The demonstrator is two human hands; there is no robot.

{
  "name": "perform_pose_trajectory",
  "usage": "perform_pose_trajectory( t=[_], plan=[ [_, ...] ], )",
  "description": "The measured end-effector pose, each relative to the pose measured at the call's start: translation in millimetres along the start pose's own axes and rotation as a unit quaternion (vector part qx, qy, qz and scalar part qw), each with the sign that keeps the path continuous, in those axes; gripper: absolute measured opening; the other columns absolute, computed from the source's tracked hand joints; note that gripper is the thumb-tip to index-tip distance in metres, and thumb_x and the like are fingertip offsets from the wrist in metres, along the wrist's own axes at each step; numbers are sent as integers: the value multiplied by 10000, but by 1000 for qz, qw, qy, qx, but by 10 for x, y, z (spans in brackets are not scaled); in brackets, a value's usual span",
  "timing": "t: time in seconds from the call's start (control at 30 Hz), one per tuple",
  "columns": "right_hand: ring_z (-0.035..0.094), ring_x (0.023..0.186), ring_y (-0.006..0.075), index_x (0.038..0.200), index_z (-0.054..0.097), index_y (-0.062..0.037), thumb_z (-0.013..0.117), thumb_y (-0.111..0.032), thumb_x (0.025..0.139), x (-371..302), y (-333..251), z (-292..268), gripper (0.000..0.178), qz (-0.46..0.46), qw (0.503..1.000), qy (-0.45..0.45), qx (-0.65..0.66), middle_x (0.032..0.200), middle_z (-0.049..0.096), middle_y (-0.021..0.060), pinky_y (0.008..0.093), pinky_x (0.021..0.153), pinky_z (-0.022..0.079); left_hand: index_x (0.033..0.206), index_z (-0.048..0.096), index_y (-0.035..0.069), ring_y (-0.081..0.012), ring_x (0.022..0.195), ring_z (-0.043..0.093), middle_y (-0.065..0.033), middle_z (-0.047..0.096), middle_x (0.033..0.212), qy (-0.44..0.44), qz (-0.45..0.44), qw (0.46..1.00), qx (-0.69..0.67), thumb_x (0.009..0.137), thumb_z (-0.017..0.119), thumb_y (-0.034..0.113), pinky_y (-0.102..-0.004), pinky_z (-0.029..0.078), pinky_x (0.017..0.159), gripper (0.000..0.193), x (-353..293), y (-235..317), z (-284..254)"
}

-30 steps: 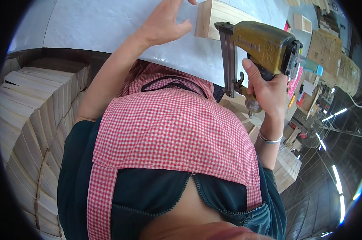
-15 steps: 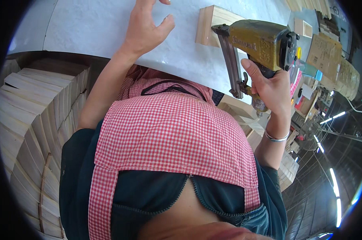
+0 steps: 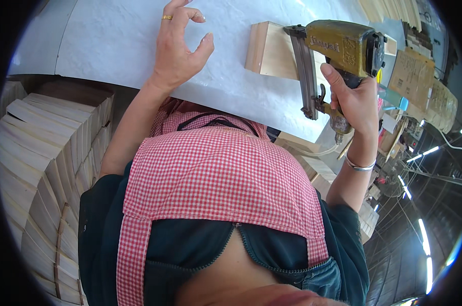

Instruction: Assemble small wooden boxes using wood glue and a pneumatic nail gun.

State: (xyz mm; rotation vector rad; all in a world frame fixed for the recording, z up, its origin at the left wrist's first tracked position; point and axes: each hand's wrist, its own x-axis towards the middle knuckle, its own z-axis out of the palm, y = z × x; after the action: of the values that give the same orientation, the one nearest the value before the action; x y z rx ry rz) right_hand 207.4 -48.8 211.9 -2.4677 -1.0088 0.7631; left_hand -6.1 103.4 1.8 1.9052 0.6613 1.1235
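Note:
My right hand (image 3: 354, 102) is wrapped round the grip of a yellow and black pneumatic nail gun (image 3: 338, 45). The gun's nose lies over a pale wooden box (image 3: 273, 56) on the white tabletop (image 3: 113, 48) and hides part of it; whether they touch I cannot tell. An air hose joins the gun at the base of its grip. My left hand (image 3: 177, 53) hovers over the table to the left of the box, holding nothing. Its fingers are curved, with thumb and forefinger apart.
Rows of stacked pale wooden boards (image 3: 42, 148) stand to my left, below table height. Beyond the gun are a cardboard box (image 3: 412, 76) and more wooden strips (image 3: 391, 11). The air hose (image 3: 315, 153) runs beside the table's near edge.
My right hand has moved a little to the right with the nail gun. My left hand has lowered slightly and shifted left. The wooden box sits a little lower in the view.

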Motion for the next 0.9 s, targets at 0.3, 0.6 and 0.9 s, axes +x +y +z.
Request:
perform_pose_trajectory(
  t=[0.3, 0.6, 0.9],
  plan=[
    [502, 387, 90, 1020, 682, 21, 806, -324, 897, 47, 14, -26, 386, 4, 999, -13, 28, 536, 582, 14, 204, 374, 369, 998, 478, 55, -434, 1273, 489, -300, 480, 1388, -6, 1, 1000, -7, 708, 683, -7, -485, 394, 1087, 360, 12, 1, 9],
    [509, 391, 92, 964, 687, 11, 802, -322, 900, 39, 53, -18, 359, 8, 998, -13, 59, 527, 576, 12, 205, 377, 374, 1026, 495, 92, -316, 1350, 485, -163, 469, 1514, -23, -4, 999, 27, 748, 740, 24, -406, 405, 1104, 377, 16, 79, -68],
    [502, 388, 91, 900, 687, -1, 798, -295, 903, 131, 63, -146, 314, -10, 999, -32, 26, 519, 569, 5, 209, 372, 370, 1021, 509, 91, -315, 1336, 497, -163, 492, 1490, -89, 70, 989, 91, 759, 756, 77, -425, 391, 1112, 360, 151, 201, 70]
  ],
)
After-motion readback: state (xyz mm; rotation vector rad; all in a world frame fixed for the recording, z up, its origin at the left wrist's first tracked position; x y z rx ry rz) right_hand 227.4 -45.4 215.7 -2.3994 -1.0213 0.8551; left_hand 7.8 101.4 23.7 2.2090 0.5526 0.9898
